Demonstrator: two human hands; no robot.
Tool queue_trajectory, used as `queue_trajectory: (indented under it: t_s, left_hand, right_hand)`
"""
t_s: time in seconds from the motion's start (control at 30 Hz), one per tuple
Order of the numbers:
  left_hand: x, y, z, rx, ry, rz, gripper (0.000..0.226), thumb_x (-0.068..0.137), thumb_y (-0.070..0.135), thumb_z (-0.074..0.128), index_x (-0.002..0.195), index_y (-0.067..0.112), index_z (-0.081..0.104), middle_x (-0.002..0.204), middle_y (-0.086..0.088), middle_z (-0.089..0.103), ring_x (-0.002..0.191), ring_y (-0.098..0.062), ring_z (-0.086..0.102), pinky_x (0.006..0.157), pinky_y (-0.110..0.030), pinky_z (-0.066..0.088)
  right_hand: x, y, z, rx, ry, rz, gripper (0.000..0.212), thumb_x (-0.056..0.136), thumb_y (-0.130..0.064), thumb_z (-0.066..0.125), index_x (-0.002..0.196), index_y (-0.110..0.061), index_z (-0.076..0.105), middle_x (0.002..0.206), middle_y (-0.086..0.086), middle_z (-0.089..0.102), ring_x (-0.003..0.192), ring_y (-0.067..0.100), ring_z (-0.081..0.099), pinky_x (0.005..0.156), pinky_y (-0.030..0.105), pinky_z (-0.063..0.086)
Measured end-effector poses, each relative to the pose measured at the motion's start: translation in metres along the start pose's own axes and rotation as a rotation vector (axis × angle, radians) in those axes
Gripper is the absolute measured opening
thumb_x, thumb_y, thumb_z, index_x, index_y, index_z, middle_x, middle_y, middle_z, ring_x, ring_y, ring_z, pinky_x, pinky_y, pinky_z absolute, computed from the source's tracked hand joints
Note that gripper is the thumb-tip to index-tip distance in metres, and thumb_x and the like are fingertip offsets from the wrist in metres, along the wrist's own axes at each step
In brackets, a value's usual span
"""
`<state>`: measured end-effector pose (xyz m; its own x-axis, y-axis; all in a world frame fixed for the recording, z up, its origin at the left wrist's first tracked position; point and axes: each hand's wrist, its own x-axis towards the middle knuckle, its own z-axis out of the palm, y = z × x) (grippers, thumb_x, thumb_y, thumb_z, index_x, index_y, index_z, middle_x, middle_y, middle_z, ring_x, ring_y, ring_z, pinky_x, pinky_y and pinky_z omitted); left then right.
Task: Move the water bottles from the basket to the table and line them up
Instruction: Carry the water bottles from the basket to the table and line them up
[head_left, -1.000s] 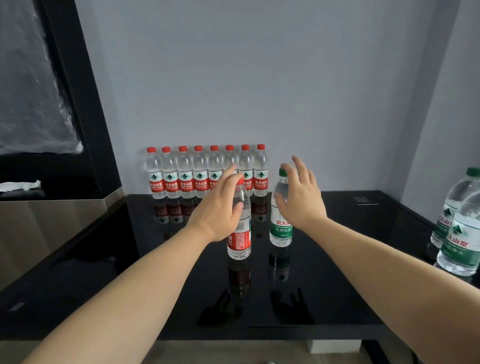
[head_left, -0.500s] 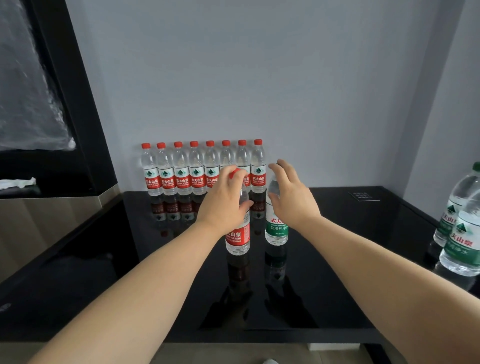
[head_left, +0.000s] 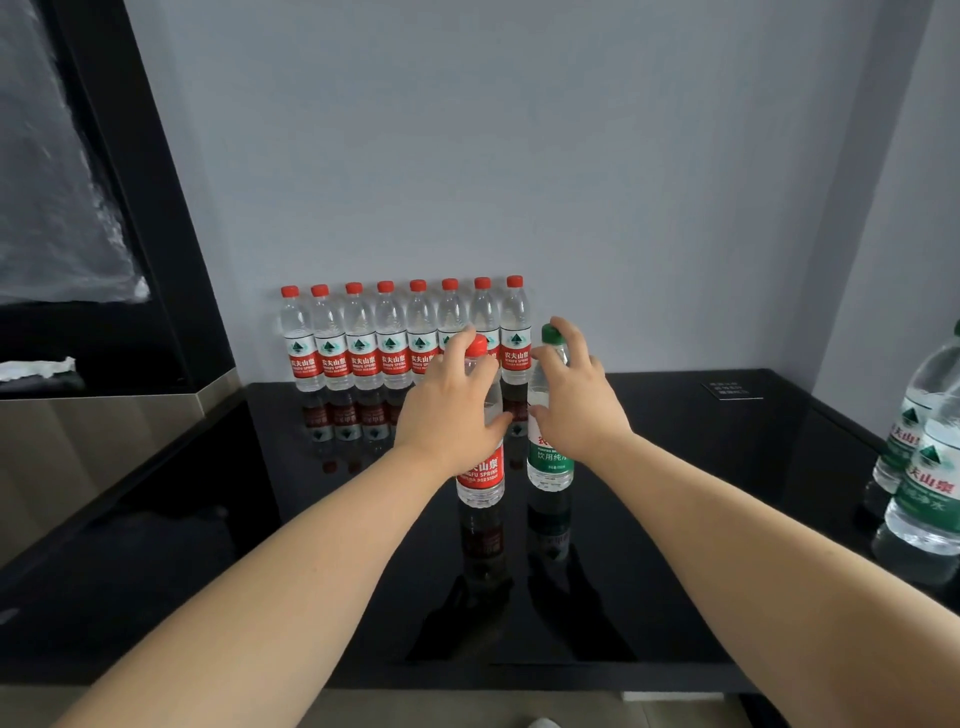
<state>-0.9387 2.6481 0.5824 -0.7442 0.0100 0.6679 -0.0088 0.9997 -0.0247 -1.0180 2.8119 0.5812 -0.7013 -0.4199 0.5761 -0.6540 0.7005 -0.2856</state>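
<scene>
Black glossy table (head_left: 675, 493), set into a grey corner. No basket in view.

Row of eight red-capped bottles (head_left: 405, 338) stands upright along the back wall, shoulder to shoulder. Two larger green-label bottles (head_left: 919, 493) sit at the right edge, well apart.

Mid-table, just beside each other: red-label bottle (head_left: 480, 478) and green-label bottle (head_left: 550, 462), both upright, bases on the table.

Left hand (head_left: 452, 410) wraps the red one's shoulder, thumb across the near side and fingers curled behind. Right hand (head_left: 576, 410) does likewise on the green one, one finger up at the cap. How firm the grip is looks unclear, as the hand backs hide the contact.

Judgement: full, thin-walled plastic, so moderately heavy, smooth and squashable. Take hold at the shoulder or label band.
</scene>
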Motion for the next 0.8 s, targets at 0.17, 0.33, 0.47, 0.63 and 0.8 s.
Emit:
queue_trajectory:
  t_s: [0.17,0.33,0.47,0.63,0.8]
  left_hand:
    - [-0.003,-0.009,-0.012,-0.066,-0.112,0.050,0.080,0.076,0.026,0.088,0.143,0.018,0.046,0.164,-0.002,0.008,0.140,-0.027,0.040,0.092,-0.041,0.058]
    - [0.000,-0.002,-0.006,-0.058,-0.078,0.034,0.076,0.071,0.015,0.092,0.134,0.016,0.049,0.163,-0.004,0.011,0.134,-0.028,0.046,0.089,-0.041,0.059]
    - [0.006,0.000,0.001,-0.101,-0.073,0.000,0.077,0.070,0.012,0.093,0.134,0.017,0.051,0.162,-0.001,0.012,0.132,-0.028,0.048,0.092,-0.041,0.058]
    - [0.015,0.002,0.012,-0.103,-0.066,-0.020,0.077,0.069,0.001,0.088,0.134,0.018,0.050,0.162,0.001,0.010,0.134,-0.027,0.045,0.084,-0.039,0.060]
    - [0.027,0.003,0.022,-0.126,-0.069,-0.024,0.077,0.071,0.005,0.090,0.135,0.018,0.049,0.161,0.002,0.011,0.131,-0.026,0.047,0.082,-0.037,0.060]
  right_hand:
    - [0.000,-0.003,-0.003,-0.021,-0.013,0.017,0.070,0.087,-0.012,0.080,0.145,-0.023,0.043,0.165,-0.013,-0.001,0.137,0.035,0.040,0.098,0.044,0.054]
    - [-0.002,0.002,-0.008,-0.031,-0.039,-0.011,0.076,0.085,-0.005,0.078,0.148,-0.022,0.040,0.165,-0.012,-0.002,0.135,0.035,0.042,0.097,0.042,0.055]
    - [-0.004,0.004,-0.009,-0.048,-0.039,-0.014,0.078,0.084,-0.001,0.077,0.149,-0.021,0.040,0.164,-0.012,-0.003,0.130,0.033,0.045,0.088,0.038,0.057]
    - [-0.007,-0.002,-0.003,-0.077,0.007,0.036,0.080,0.083,-0.003,0.080,0.149,-0.024,0.040,0.166,-0.008,-0.003,0.136,0.035,0.040,0.093,0.040,0.057]
    - [-0.002,-0.003,-0.002,-0.083,0.006,0.057,0.084,0.082,-0.005,0.081,0.150,-0.027,0.038,0.167,-0.010,-0.003,0.138,0.035,0.039,0.092,0.041,0.058]
